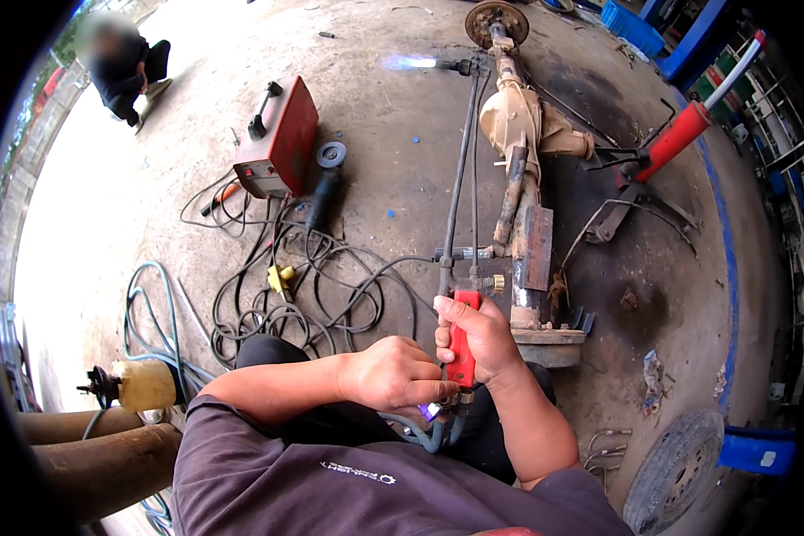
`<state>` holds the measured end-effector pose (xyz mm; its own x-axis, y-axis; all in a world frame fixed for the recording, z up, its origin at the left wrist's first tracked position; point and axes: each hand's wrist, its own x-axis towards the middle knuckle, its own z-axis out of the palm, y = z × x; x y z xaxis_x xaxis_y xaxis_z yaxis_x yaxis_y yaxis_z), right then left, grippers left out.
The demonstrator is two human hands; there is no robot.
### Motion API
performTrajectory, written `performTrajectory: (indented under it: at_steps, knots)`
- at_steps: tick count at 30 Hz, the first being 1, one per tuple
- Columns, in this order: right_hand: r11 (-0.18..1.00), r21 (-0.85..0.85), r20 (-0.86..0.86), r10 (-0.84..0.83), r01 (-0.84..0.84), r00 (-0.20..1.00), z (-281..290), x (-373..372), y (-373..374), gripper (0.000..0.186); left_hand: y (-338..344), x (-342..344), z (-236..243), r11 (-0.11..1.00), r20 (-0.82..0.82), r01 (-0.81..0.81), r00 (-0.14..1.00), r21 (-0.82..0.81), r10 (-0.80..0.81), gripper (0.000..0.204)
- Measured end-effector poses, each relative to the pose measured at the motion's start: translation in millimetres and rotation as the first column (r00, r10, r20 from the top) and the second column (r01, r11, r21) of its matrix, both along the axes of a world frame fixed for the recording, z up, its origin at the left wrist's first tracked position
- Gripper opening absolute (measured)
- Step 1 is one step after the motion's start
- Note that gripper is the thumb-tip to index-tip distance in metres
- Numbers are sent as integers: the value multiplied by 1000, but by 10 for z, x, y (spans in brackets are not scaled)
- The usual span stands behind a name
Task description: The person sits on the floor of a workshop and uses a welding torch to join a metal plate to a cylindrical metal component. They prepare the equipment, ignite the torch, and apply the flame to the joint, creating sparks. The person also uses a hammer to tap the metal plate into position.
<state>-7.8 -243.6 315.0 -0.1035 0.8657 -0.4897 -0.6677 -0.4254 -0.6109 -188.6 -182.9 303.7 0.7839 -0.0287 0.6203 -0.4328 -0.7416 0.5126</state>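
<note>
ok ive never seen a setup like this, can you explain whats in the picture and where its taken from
There is no machine arm here: a person works bare-handed, seen from a camera on their own head, looking down. The right hand grips the red handle of a torch, its far tip giving a bluish flame. The left hand is at the handle's lower end, a small purple item showing below it. Around the floor are a vehicle axle, a red box-shaped machine, a grinder and tangled cables.
</note>
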Motion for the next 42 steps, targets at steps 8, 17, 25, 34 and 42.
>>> performTrajectory:
  at_steps: [8,17,25,34,42]
  knots:
    - [1000,-7,8,4,-4,1000,16,-13,1,22,2,3,9,1000,5,-6,1000,3,6,41]
    - [1000,2,27,5,-5,1000,16,-12,0,22,6,2,20,1000,5,-11,1000,14,11,41]
    - [1000,10,44,-3,3,999,22,-14,1,22,-2,-3,-6,999,-14,9,1000,34,-9,40]
    - [1000,5,61,-3,2,998,40,-23,4,23,-1,-18,5,999,-32,4,999,37,-3,47]
    - [990,40,97,-139,136,986,5,-37,23,24,306,-211,127,999,-168,-34,985,39,40,63]
